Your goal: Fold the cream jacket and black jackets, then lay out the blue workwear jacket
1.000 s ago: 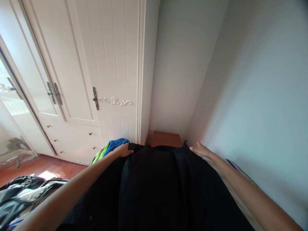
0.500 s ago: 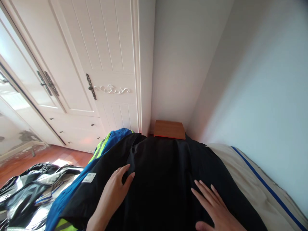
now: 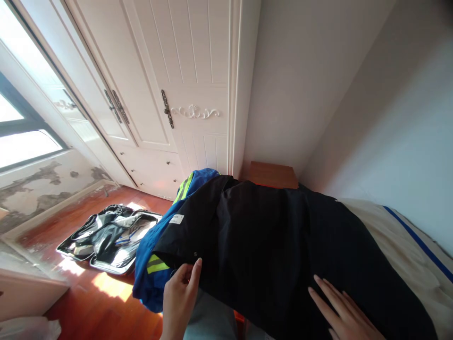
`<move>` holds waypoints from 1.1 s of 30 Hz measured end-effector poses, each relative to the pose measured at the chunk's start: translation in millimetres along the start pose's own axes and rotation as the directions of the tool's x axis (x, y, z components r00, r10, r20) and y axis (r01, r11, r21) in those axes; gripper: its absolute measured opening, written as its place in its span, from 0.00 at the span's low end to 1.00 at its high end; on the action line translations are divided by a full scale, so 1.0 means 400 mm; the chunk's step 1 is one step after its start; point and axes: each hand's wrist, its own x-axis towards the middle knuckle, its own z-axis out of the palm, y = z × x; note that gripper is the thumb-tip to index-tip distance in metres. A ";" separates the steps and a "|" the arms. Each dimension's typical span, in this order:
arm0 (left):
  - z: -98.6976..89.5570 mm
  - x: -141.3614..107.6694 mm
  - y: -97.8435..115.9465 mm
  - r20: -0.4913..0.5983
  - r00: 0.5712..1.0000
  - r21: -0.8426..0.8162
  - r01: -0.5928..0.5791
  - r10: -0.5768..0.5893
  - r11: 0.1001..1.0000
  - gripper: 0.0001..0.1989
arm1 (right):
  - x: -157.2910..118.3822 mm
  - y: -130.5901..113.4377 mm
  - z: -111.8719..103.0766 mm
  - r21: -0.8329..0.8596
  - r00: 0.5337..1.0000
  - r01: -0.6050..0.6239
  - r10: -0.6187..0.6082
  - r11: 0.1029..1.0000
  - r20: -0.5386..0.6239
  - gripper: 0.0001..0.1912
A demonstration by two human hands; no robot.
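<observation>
A black jacket [image 3: 262,236] is spread in front of me, with a small white label [image 3: 176,219] on its left part. At the jacket's lower left edge, beside a small round snap, my left hand [image 3: 180,295] is closed with the fabric pinched between thumb and fingers. My right hand [image 3: 343,309] rests on the right side of the jacket, fingers stretched out and apart. Under the jacket's left side lies a blue garment [image 3: 146,269] with yellow-green and grey reflective stripes.
An open suitcase [image 3: 106,238] packed with clothes lies on the reddish wooden floor [image 3: 95,302] at left. Beige fabric with a blue stripe [image 3: 382,226] spreads along the right wall. A brown wooden board [image 3: 274,174] stands behind the jacket, near the white wardrobe [image 3: 198,61].
My view has swung left, showing more floor, the whole suitcase and a window. My left hand has moved to the jacket's lower left edge and closed on it. My right hand stays spread on the jacket.
</observation>
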 end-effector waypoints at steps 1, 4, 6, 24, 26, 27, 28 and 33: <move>-0.005 0.000 -0.006 -0.005 1.000 -0.011 0.019 -0.019 1.000 0.27 | -0.003 -0.001 0.001 0.023 0.999 -0.037 0.036 0.999 0.009 0.40; -0.011 0.005 -0.007 0.007 0.997 -0.178 0.081 -0.081 0.981 0.26 | -0.005 -0.005 -0.005 0.065 0.992 -0.126 0.123 0.990 0.041 0.38; -0.007 0.016 0.000 0.078 0.987 -0.311 0.158 -0.141 0.937 0.27 | 0.001 -0.012 -0.018 0.065 0.992 -0.126 0.125 0.990 0.022 0.39; 0.001 0.012 0.062 0.250 0.962 -0.605 0.245 -0.112 0.758 0.25 | -0.008 -0.079 -0.016 0.024 0.978 -0.168 0.163 0.986 0.129 0.43; 0.006 0.005 0.068 0.273 0.957 -0.592 0.244 -0.094 0.768 0.26 | -0.003 -0.079 -0.027 0.042 0.982 -0.147 0.141 0.988 0.122 0.37; 0.010 0.002 0.069 0.282 0.955 -0.585 0.248 -0.093 0.772 0.26 | -0.001 -0.079 -0.035 0.050 0.984 -0.136 0.129 0.989 0.124 0.34; 0.014 0.000 0.069 0.289 0.952 -0.577 0.254 -0.097 0.776 0.26 | 0.001 -0.079 -0.044 0.057 0.985 -0.129 0.121 0.990 0.126 0.33; 0.034 0.001 0.051 0.340 0.934 -0.531 0.288 -0.111 0.797 0.26 | 0.000 -0.099 -0.071 0.084 0.972 -0.204 0.192 0.975 0.137 0.14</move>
